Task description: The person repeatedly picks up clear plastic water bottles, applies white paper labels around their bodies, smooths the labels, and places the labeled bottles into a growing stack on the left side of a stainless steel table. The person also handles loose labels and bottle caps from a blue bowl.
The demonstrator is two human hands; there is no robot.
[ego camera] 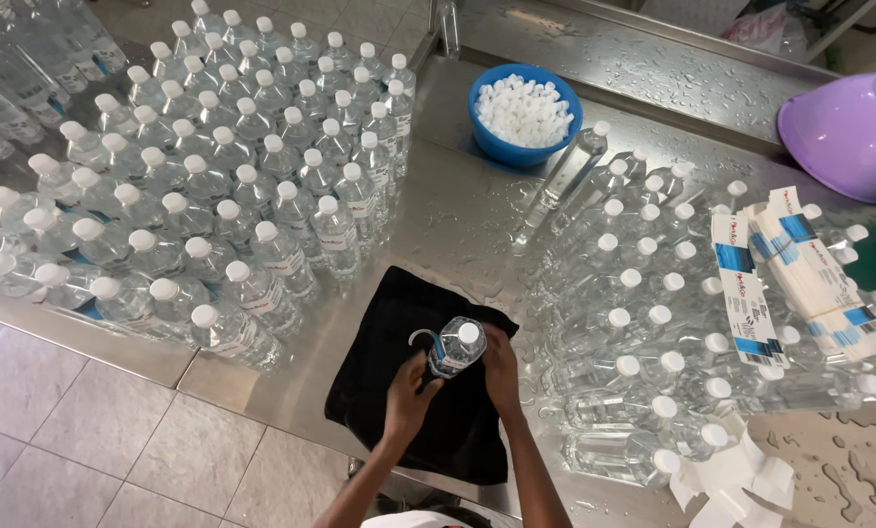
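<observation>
Over the black cloth (399,391) spread on the wet steel table (458,215), I hold one clear water bottle (455,348) upright, its white cap toward me. My left hand (409,396) wraps the lower body from the left, fingers closed around it where a label strip curls loose at the side. My right hand (500,367) presses against the bottle's right flank, fingers curved on it rather than fully clenched.

Filled and sealed, this bottle looks fairly heavy for its size, and I judge the thin plastic wall will give a little under a squeeze. Water beads lie all over the table, so I expect the surface to be slick; a grip around the middle of the body, with the cloth underneath, seems the surest hold, not the smooth cap.

To my left stand rows of labelled bottles (223,176); to my right lie unlabelled bottles (643,323) on their sides, with a stack of blue-and-white labels (800,274) on top. A blue bowl of white caps (524,115) sits beyond, a purple bowl (849,132) further right.
</observation>
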